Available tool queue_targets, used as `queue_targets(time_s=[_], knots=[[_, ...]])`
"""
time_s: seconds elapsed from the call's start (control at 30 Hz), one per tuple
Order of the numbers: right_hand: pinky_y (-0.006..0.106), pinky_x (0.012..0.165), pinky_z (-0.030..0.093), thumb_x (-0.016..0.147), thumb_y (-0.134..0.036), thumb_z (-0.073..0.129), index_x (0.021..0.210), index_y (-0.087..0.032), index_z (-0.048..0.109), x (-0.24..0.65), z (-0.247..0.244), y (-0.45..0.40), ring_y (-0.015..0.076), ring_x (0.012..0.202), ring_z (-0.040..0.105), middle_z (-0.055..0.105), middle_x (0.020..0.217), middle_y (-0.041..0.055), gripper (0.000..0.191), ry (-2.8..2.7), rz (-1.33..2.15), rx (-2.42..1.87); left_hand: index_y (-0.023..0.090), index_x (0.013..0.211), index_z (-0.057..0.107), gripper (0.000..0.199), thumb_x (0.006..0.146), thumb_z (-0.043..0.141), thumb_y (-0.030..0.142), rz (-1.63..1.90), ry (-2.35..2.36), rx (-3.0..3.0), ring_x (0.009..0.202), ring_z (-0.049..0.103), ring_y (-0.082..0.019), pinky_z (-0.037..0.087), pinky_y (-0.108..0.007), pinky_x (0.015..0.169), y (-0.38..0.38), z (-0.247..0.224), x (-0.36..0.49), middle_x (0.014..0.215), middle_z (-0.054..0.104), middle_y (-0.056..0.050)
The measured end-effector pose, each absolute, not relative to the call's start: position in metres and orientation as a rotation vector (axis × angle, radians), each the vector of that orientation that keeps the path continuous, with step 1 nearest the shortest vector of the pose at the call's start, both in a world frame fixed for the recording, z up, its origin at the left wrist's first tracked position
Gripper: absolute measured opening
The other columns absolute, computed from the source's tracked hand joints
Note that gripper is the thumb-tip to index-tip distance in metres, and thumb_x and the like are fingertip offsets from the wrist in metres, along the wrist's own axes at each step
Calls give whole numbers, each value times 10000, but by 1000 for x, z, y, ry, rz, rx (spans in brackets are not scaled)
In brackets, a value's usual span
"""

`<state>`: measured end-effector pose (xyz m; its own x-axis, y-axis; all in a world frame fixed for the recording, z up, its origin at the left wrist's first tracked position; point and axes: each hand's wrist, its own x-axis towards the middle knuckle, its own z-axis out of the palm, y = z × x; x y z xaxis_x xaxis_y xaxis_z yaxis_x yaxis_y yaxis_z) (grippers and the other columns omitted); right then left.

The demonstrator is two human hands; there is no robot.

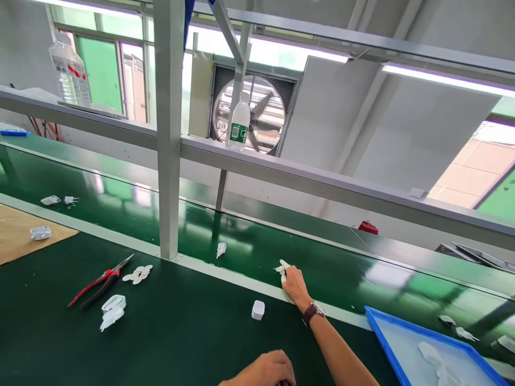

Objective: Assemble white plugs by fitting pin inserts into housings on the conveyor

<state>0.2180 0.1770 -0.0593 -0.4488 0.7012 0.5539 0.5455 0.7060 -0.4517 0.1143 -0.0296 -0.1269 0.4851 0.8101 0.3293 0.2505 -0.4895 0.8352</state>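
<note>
My right hand (295, 287), with a watch on its wrist, reaches over the strip at the edge of the green conveyor belt. Its fingers are closed on a small white part (280, 268) above the belt. At the bottom centre my left hand (267, 370) is curled over the dark green table; its fingertips are partly cut off by the frame edge. A white plastic block (258, 310) sits on the table between my hands. Another small white part (221, 250) lies on the belt, left of my right hand.
Red-handled pliers (107, 277), thin white pieces (138, 274) and white parts (113, 311) lie at the left. A blue-rimmed tray (386, 343) stands at the right. A grey post (168, 161) rises beside the belt. Bottles (240, 123) stand on the rail.
</note>
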Motion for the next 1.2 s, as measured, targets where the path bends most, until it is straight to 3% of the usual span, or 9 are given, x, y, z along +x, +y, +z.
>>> queue_targets(time_s=[0.1, 0.2, 0.27, 0.37, 0.53, 0.67, 0.97, 1.1, 1.2], knots=[[418, 749, 599, 907, -249, 541, 1290, -147, 650, 230, -49, 156, 241, 763, 717, 750, 878, 85, 412, -2086, 425, -912, 287, 1352, 606, 562, 804, 726, 254, 1003, 1050, 1952, 849, 691, -212, 626, -334, 749, -39, -114, 114, 1275, 637, -132], [397, 669, 616, 934, -389, 596, 1296, -152, 642, 250, -46, 116, 246, 737, 725, 756, 894, 91, 435, -2014, 570, -892, 327, 1529, 361, 782, 829, 676, 180, 1311, 1339, 1852, 1100, 652, -275, 603, -426, 908, -49, -93, 113, 1497, 459, -156], [383, 623, 619, 938, -448, 613, 1252, -153, 661, 260, -49, 84, 254, 739, 730, 757, 925, 104, 434, -1944, 708, -883, 337, 1522, 332, 719, 883, 623, 181, 1550, 1429, 1756, 1166, 622, -276, 583, -452, 947, -52, -79, 111, 1503, 429, -146], [376, 609, 627, 892, -498, 679, 1191, -168, 675, 265, -53, 46, 258, 767, 735, 740, 1039, 123, 445, -1724, 1090, -824, 305, 1384, 448, 522, 904, 616, 189, 1754, 1351, 1666, 1049, 659, -223, 597, -391, 871, -53, -66, 109, 1339, 528, -106], [398, 731, 640, 755, -478, 826, 1295, -200, 601, 267, -56, 23, 257, 891, 730, 697, 1112, 117, 648, -1452, 1339, -749, 233, 1134, 588, 182, 954, 574, 251, 1670, 1214, 1546, 977, 652, -186, 565, -340, 887, -57, -57, 109, 1128, 619, -67], [414, 931, 592, 766, -351, 831, 1343, -229, 586, 273, -57, 13, 244, 1016, 708, 700, 1119, 85, 639, -1584, 1261, -788, 210, 1167, 631, 291, 912, 660, 348, 1578, 1118, 1283, 1022, 660, -208, 555, -344, 941, -60, -54, 110, 1094, 669, -73], [441, 1046, 536, 915, -203, 651, 1414, -283, 530, 288, -50, -2, 260, 1224, 604, 609, 1322, 112, 519, -1982, 517, -672, 201, 1116, 750, 459, 707, 894, 353, 1402, 1009, 924, 847, 685, -160, 580, -271, 810, -58, -46, 100, 959, 762, -47], [352, 945, 572, 961, -155, 579, 1378, -295, 538, 291, -50, -6, 202, 1087, 660, 682, 1163, 66, 442, -2025, 625, -591, 198, 1076, 760, 481, 637, 944, 275, 1354, 925, 874, 979, 707, -188, 570, -281, 906, -59, -43, 101, 1037, 781, -63], [304, 884, 575, 953, -168, 598, 1390, -286, 522, 290, -48, -12, 178, 1018, 675, 673, 1164, 59, 459, -2018, 811, -600, 182, 1004, 755, 417, 646, 942, 281, 1368, 958, 869, 895, 708, -167, 575, -261, 843, -61, -43, 102, 969, 782, -55]])
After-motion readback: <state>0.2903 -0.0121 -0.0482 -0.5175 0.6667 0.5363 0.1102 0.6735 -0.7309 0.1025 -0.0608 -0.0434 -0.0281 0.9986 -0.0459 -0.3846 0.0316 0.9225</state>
